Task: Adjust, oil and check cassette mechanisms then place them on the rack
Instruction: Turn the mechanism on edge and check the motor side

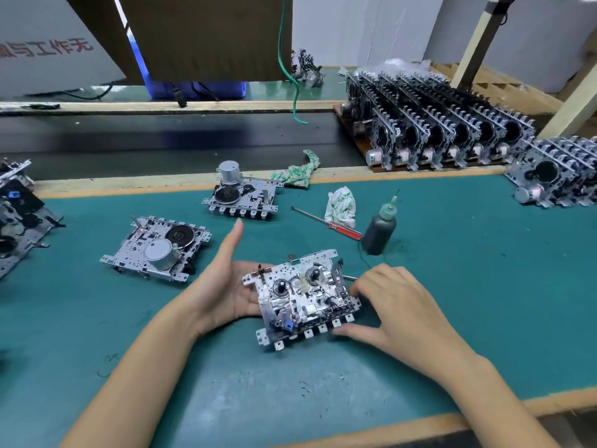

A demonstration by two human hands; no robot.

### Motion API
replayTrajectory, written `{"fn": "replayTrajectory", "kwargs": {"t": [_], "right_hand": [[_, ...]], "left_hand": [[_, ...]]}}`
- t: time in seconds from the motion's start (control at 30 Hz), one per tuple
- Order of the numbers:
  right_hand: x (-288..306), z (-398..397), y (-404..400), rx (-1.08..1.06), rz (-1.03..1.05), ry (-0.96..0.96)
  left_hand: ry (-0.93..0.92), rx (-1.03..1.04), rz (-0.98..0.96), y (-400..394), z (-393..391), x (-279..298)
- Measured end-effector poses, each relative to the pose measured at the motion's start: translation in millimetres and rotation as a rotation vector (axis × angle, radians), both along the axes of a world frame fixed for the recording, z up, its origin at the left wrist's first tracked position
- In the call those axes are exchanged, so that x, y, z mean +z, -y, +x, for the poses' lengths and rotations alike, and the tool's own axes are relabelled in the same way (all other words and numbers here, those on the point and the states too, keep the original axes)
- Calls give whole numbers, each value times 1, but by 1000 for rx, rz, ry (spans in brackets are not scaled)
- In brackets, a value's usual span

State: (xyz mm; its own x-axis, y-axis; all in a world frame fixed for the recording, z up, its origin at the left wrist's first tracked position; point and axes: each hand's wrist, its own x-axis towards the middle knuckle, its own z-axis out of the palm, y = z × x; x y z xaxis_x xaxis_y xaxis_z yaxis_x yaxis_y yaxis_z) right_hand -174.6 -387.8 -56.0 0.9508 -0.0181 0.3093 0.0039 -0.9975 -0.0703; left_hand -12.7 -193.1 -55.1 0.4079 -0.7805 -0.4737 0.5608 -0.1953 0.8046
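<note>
A silver cassette mechanism [303, 295] is held just above the green mat [484, 302], reels up and key tabs toward me. My left hand [223, 286] cradles its left side from below, palm up and thumb pointing away; the fingers are hidden under it. My right hand [397, 305] pinches its right end, with the thumb on the front key tabs and curled fingers on the far right edge. A dark oil bottle [379, 227] with a thin nozzle stands just beyond it. The rack [436, 130] at the back right is filled with several upright mechanisms.
Two more mechanisms [158, 247] [242, 195] lie motor-up on the mat. A red-handled screwdriver [326, 221] and a crumpled cloth [340, 205] lie by the bottle. Further mechanisms sit at the left edge [19, 215] and far right [555, 176]. A dark conveyor belt [161, 140] runs behind.
</note>
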Motion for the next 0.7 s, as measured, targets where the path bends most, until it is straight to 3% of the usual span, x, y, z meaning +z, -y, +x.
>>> {"fn": "replayTrajectory", "kwargs": {"t": [0.03,0.1,0.13,0.2,0.33,0.4,0.7], "right_hand": [[-4,-2,-1,-18,21,14],[-11,-4,-2,-29,44,24],[-14,-5,-2,-27,51,15],[-17,-5,-1,-14,76,5],[-17,-4,-2,8,168,18],[-16,-2,-2,4,214,40],[-20,-1,-14,26,301,131]], "left_hand": [[125,82,43,-1,-4,2],[684,259,326,-6,-14,6],[983,283,476,-12,-22,6],[1290,179,671,-24,-41,3],[1572,9,628,-27,-74,-13],[1693,52,548,-22,-82,-15],[1690,253,595,-15,-74,-18]]}}
